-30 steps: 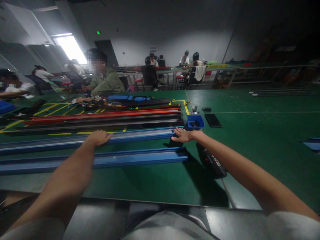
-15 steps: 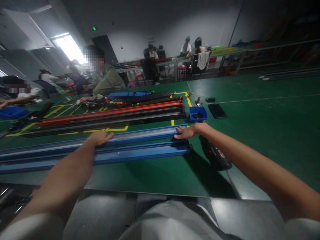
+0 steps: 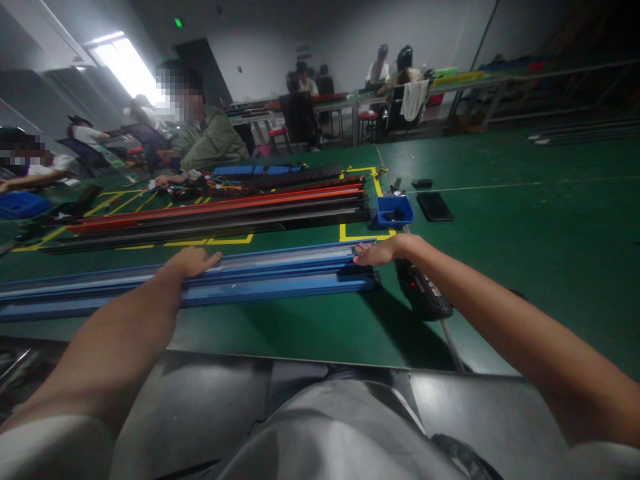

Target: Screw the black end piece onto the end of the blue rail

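Two long blue channel-shaped rails lie side by side across the green table. On the far blue rail [image 3: 280, 258], my left hand [image 3: 193, 262] is closed over the middle, thumb pointing right along it. My right hand [image 3: 374, 253] grips the same rail near its right end, fingers over the edge. The near blue rail [image 3: 280, 288] runs alongside, close to it; my left forearm crosses in front of both. Just right of the rail ends, partly under my right forearm, lies a black power tool [image 3: 425, 293] with a small red light.
Orange and black rails [image 3: 225, 213] lie beyond, on yellow tape markings. A blue bin [image 3: 395, 211] with dark parts and a black phone [image 3: 435, 207] are at the right. A person in a green jacket [image 3: 213, 143] sits across the table beside wires. The table's front edge [image 3: 300, 363] is near me.
The gap between the two blue rails has narrowed, with both my hands staying on the far one. The view has tilted slightly, so the table appears higher.
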Tool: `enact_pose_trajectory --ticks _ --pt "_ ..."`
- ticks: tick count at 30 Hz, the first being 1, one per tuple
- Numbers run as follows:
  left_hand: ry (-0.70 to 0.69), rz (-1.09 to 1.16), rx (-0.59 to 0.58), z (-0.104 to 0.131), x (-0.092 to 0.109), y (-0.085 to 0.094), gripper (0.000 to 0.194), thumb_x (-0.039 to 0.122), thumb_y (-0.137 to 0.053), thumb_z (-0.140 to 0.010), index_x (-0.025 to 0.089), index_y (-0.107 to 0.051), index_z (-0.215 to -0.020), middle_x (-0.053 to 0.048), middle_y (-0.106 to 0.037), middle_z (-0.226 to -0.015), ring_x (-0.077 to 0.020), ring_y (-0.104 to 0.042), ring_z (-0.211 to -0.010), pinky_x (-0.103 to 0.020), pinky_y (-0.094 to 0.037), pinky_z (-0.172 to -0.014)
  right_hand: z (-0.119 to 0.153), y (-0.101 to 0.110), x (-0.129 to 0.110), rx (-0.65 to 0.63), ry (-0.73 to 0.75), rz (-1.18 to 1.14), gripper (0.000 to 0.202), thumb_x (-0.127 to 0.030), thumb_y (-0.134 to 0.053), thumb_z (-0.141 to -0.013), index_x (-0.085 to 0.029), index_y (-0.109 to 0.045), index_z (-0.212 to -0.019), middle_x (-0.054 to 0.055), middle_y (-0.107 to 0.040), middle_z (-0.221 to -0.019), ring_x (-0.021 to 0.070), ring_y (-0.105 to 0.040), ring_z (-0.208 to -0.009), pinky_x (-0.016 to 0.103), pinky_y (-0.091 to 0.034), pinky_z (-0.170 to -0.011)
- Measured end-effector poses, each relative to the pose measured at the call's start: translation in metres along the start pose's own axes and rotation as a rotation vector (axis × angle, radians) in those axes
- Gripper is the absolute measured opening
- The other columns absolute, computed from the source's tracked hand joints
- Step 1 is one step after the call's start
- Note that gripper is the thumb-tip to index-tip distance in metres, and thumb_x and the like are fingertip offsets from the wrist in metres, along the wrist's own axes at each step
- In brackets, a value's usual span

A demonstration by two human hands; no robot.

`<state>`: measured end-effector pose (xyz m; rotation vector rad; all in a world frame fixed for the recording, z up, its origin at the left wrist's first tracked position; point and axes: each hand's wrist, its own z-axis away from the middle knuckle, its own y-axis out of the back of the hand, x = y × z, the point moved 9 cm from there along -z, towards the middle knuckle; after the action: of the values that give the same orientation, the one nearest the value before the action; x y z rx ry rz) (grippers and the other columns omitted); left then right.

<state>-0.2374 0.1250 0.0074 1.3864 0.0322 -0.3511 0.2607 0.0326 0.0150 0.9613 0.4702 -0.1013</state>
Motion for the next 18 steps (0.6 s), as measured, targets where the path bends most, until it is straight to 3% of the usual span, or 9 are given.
enact_pose_trajectory --ticks 7,11,14,16,18 --pt "-0.012 -0.027 -0.035 0.0 -0.002 -0.005 0.08 0.067 -0.025 -0.098 0.011 -0.075 -0.072 -0.023 -0.076 -0.079 -0.0295 -0.072 -0.075 -0.036 -0.052 -0.072 0.006 -0.003 0.0 0.021 0.044 0.039 0.061 -0.039 -0.061 -0.104 -0.012 -0.052 -0.158 0.015 -0.039 -0.169 0.0318 -0.034 -0.158 0.049 -0.026 -0.131" --pt "0.017 0.017 0.064 0.012 -0.009 -0.013 0.075 0.064 -0.029 -0.1 0.01 -0.076 -0.081 -0.019 -0.077 -0.076 -0.0268 -0.071 -0.073 -0.034 -0.051 -0.071 0.024 -0.016 -0.002 0.062 0.113 0.1 0.065 -0.037 -0.051 -0.108 -0.007 -0.039 -0.165 0.02 -0.027 -0.172 0.0328 -0.02 -0.162 0.051 -0.02 -0.132" --pt "0.073 0.016 0.215 0.043 -0.013 -0.022 0.068 0.051 -0.022 -0.104 0.007 -0.074 -0.102 -0.022 -0.078 -0.101 -0.0296 -0.073 -0.091 -0.038 -0.054 -0.08 0.052 -0.019 -0.008 0.24 0.243 0.149 0.071 -0.044 -0.046 -0.109 -0.006 -0.032 -0.167 0.021 -0.021 -0.175 0.0342 -0.013 -0.164 0.053 -0.017 -0.132" --pt "0.053 0.005 0.296 0.072 -0.01 -0.034 0.062 0.048 -0.027 -0.104 0.008 -0.074 -0.104 -0.023 -0.076 -0.109 -0.0325 -0.071 -0.104 -0.042 -0.055 -0.09 0.075 -0.014 -0.005 0.434 0.234 0.184 0.068 -0.046 -0.047 -0.108 -0.009 -0.038 -0.164 0.021 -0.034 -0.171 0.0359 -0.029 -0.16 0.054 -0.026 -0.13" --pt "-0.089 -0.046 0.51 0.106 0.003 -0.035 0.055 0.046 -0.036 -0.104 0.011 -0.077 -0.101 -0.022 -0.076 -0.105 -0.033 -0.071 -0.102 -0.045 -0.056 -0.094 0.092 -0.014 0.007 0.58 0.122 0.18 0.06 -0.042 -0.043 -0.109 -0.007 -0.046 -0.157 0.024 -0.055 -0.153 0.0366 -0.054 -0.143 0.051 -0.042 -0.121"
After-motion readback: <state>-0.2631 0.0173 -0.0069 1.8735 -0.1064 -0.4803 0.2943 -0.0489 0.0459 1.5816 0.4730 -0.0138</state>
